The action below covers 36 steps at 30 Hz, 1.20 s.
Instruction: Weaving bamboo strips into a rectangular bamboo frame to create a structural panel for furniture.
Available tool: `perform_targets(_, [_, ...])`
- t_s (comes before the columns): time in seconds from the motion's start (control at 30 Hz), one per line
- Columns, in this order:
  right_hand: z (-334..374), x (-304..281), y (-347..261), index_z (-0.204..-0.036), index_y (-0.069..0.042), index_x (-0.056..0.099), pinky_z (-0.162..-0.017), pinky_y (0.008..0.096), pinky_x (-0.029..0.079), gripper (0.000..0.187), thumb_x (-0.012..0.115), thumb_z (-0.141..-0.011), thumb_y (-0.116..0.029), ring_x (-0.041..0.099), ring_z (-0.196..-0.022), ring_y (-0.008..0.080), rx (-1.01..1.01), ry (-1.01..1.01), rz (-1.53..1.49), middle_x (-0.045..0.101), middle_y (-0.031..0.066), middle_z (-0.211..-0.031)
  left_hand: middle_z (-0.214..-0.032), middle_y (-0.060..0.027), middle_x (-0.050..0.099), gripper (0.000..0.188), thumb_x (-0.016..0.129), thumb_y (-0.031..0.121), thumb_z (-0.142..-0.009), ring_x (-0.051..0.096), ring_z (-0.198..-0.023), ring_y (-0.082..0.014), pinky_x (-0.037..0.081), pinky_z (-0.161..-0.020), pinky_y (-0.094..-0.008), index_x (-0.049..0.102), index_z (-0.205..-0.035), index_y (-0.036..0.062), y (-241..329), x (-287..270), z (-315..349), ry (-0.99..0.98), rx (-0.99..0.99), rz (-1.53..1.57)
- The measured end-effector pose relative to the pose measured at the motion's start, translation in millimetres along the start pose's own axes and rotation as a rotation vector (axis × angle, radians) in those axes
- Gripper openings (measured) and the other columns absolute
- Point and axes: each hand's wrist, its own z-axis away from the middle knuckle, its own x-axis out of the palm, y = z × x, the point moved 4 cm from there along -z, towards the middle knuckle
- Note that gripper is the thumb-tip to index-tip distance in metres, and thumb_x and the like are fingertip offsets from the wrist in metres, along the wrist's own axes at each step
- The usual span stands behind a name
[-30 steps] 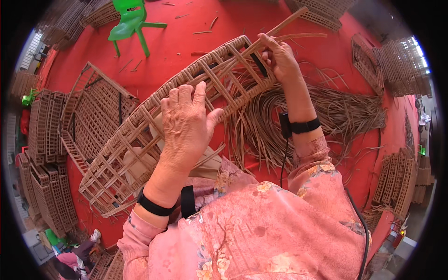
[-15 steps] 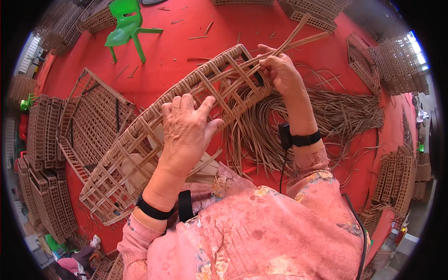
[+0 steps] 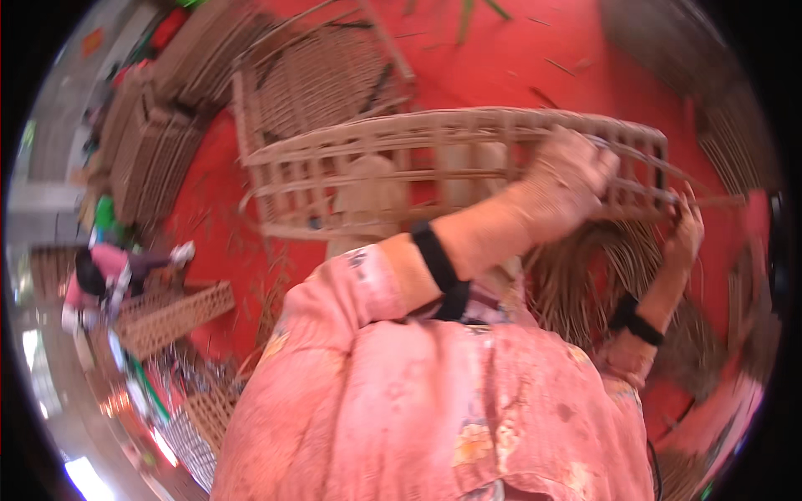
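A long woven wicker frame (image 3: pixel 430 175) with an open lattice and a wrapped rim stretches across in front of me, resting over my lap. My left hand (image 3: pixel 576 165) is closed at the frame's right part, by its upper lattice; motion blur hides just what its fingers hold. At the frame's right end is my right hand (image 3: pixel 687 227), its fingers around loose wicker strips (image 3: pixel 720 200) that stick out to the right. One of its fingers points up. Below that end lies a coiled bundle of wicker strips (image 3: pixel 585 263).
Another woven panel (image 3: pixel 322 83) leans behind the frame on the red floor (image 3: pixel 196 188). Stacked wicker panels (image 3: pixel 154 154) stand at the left. A co-worker in pink (image 3: pixel 104 271) is at the far left beside a wicker piece (image 3: pixel 180 317). Green chair legs (image 3: pixel 465 18) show at the top.
My view has swung left, so the frame now lies nearly level and the co-worker shows more fully. My left hand has moved along the frame toward its right end and closed.
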Motion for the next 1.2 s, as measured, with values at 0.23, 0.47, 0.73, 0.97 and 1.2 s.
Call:
perform_targets(0.23, [10.2, -2.1, -45.2, -0.129, 0.001, 0.063, -0.09, 0.04, 0.053, 0.055, 0.068, -0.095, -0.042, 0.067, -0.111, 0.0272, -0.731, 0.516, 1.398, 0.071, 0.0168, -0.115, -0.107, -0.0111, 0.066, 0.028, 0.074, 0.019, -0.077, 0.062, -0.105, -0.0282, 0.046, -0.091, -0.0413, 0.067, -0.1, 0.0056, -16.1, -66.3, 81.4, 0.241, 0.029, 0.085])
perform_targets(0.47, [-37.9, 32.5, 6.7, -0.142, -0.006, 0.058, -0.093, 0.0301, 0.049, 0.047, 0.048, -0.108, -0.037, 0.06, -0.112, 0.0145, 0.137, -0.205, 0.415, 0.062, 0.0051, -0.133, -0.125, -0.0092, 0.065, 0.032, 0.072, 0.012, -0.086, 0.059, -0.12, -0.0271, 0.044, -0.107, -0.0396, 0.068, -0.118, 0.0091, -143.4, -176.6, 210.6, 0.421, -0.619, -0.193])
perform_targets(0.73, [-34.6, 27.0, -6.8, -0.128, -0.007, 0.067, -0.089, 0.0262, 0.054, 0.032, 0.066, -0.1, -0.022, 0.066, -0.105, 0.0144, 0.02, -0.142, -0.074, 0.07, 0.003, -0.109, -0.125, -0.0006, 0.064, 0.041, 0.072, 0.026, -0.094, 0.059, -0.112, -0.0135, 0.048, -0.1, -0.0313, 0.066, -0.132, 0.0131, -221.2, -186.6, 291.4, 0.285, -0.916, 0.44])
perform_targets(0.97, [-34.6, 55.4, -47.5, -0.115, -0.003, 0.072, -0.087, 0.0267, 0.056, 0.021, 0.069, -0.097, -0.012, 0.066, -0.096, 0.0124, -0.282, -0.041, 0.015, 0.07, 0.003, -0.103, -0.124, 0.0003, 0.065, 0.037, 0.071, 0.024, -0.095, 0.06, -0.11, -0.0149, 0.048, -0.1, -0.0322, 0.068, -0.131, 0.0166, -223.6, -187.2, 289.8, 0.305, -0.74, 0.361])
perform_targets(1.2, [-54.5, 83.6, -47.5, -0.109, -0.004, 0.072, -0.08, 0.0218, 0.052, 0.02, 0.065, -0.1, -0.021, 0.063, -0.085, 0.0083, -0.421, 0.029, 0.274, 0.069, 0.0006, -0.094, -0.109, -0.0014, 0.068, 0.023, 0.07, 0.014, -0.094, 0.064, -0.101, -0.014, 0.051, -0.093, -0.0298, 0.072, -0.116, 0.0085, -222.2, -181.4, 285.0, 0.425, -0.744, 0.364])
